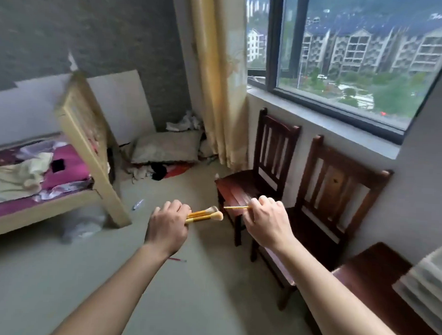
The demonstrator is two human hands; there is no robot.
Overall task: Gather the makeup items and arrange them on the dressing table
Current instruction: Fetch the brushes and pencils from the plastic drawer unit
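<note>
Left hand [166,227] up close, fingers [177,208] wrapped round two brushes [205,215] like a bundle. Right hand [267,220] pinches a thin brush [236,207] by its end, probably to add it. A stray pen [138,204] lies on the floor [198,292].

Open floor [197,304] ahead; chairs [259,173] block right, bed [71,187] blocks left.

Two makeup brushes [205,215] with golden-orange handles and pale, fluffy heads sit side by side in the left hand [166,225], heads pointing right. A thin yellow handle [236,207] juts leftward from the right hand [268,219]. A slim red pencil [178,259] lies on the floor [197,304].
</note>
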